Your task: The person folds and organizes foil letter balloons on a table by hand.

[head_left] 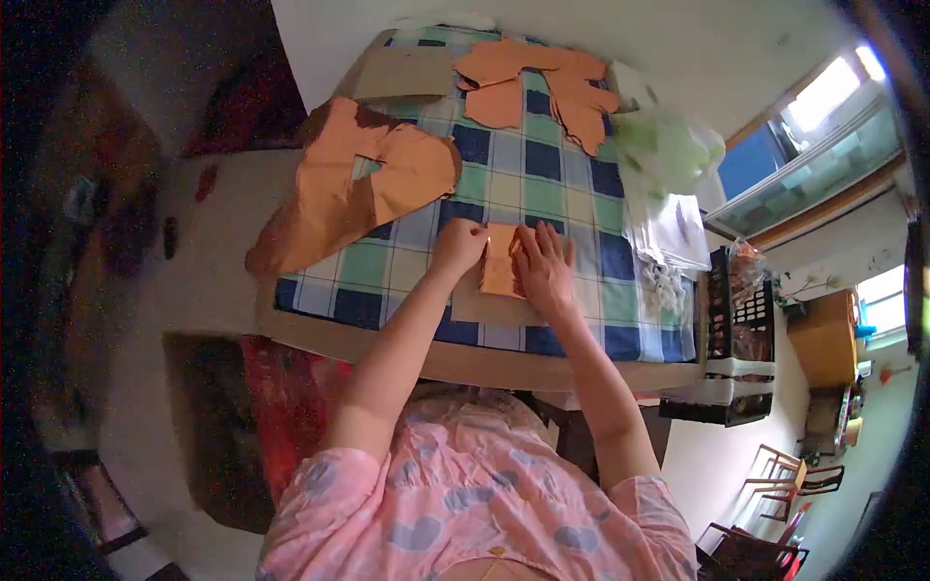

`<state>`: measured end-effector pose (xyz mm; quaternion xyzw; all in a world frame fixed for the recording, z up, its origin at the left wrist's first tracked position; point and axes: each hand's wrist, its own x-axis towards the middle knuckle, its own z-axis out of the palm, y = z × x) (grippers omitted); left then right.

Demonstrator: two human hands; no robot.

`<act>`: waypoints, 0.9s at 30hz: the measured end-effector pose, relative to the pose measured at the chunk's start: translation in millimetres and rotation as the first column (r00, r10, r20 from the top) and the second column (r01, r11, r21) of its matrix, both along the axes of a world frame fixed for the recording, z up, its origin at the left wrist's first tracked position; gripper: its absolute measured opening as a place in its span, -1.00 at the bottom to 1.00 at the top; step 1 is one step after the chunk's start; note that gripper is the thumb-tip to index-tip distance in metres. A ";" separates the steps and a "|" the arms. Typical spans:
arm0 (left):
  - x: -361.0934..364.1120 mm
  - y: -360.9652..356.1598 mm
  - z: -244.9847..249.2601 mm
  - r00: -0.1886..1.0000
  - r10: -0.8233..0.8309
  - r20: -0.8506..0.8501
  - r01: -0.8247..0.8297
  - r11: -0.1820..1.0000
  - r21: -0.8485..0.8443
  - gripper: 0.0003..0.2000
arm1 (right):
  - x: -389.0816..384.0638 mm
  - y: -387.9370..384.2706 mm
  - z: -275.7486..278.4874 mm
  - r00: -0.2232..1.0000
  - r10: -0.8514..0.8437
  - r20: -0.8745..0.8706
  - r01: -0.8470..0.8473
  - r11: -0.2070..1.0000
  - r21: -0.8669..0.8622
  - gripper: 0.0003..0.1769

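A small orange-brown piece (500,263) lies on the checked cloth (541,197) near the table's front, over a flat tan sheet (475,308). My left hand (461,244) is at its upper left edge, fingers curled into a pinch; what they hold is too small to make out. My right hand (547,263) rests on its right side, palm down, with fingers spread. A large orange-brown sheet with a cut-out (387,174) lies to the left. More orange-brown cut pieces (572,82) are spread at the back of the table.
A tan board (405,73) lies at the back left. White and green plastic bags (668,150) and white sheets (678,232) sit along the right edge. Beyond that edge stands a black crate (741,334). Chairs (775,479) are at the far right.
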<state>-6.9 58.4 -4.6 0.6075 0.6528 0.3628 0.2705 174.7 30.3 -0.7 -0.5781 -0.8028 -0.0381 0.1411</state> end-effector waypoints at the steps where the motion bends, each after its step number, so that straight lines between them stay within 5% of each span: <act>1: 0.9 12.4 -22.4 0.999 0.048 0.019 -0.049 0.998 0.046 -0.78 | 1.1 1.2 -0.8 1.000 0.001 -0.006 -0.001 1.000 -0.004 -0.50; 4: -6.7 20.6 -17.2 0.999 0.051 0.020 -0.050 0.998 -0.037 -0.79 | -0.3 -5.7 14.0 0.995 0.050 0.085 -0.051 0.999 0.005 -0.51; 8: -7.8 20.6 -7.8 0.997 -0.012 0.080 0.028 0.978 -0.208 -0.81 | 3.8 3.2 -5.1 0.999 0.042 0.001 -0.042 0.999 0.013 -0.47; 14: -0.2 8.9 9.2 0.994 0.010 -0.108 -0.022 0.994 -0.108 -0.84 | 2.5 -0.4 0.2 0.999 0.032 0.010 -0.032 0.999 0.038 -0.51; 17: -1.7 24.5 -12.0 0.996 0.058 -0.069 -0.064 0.993 -0.098 -0.86 | 2.7 2.3 -1.3 0.999 0.034 0.011 -0.035 0.998 0.045 -0.51; 23: -11.7 4.9 3.6 0.994 -0.080 -0.079 0.084 0.996 0.038 -0.90 | 2.8 3.8 -6.0 0.994 0.075 -0.082 -0.070 0.996 0.056 -0.51; 27: -19.2 -6.6 0.2 0.925 -0.144 -0.351 0.209 0.965 0.155 -0.86 | 5.5 6.3 -10.1 0.993 0.090 -0.072 -0.082 0.991 0.107 -0.53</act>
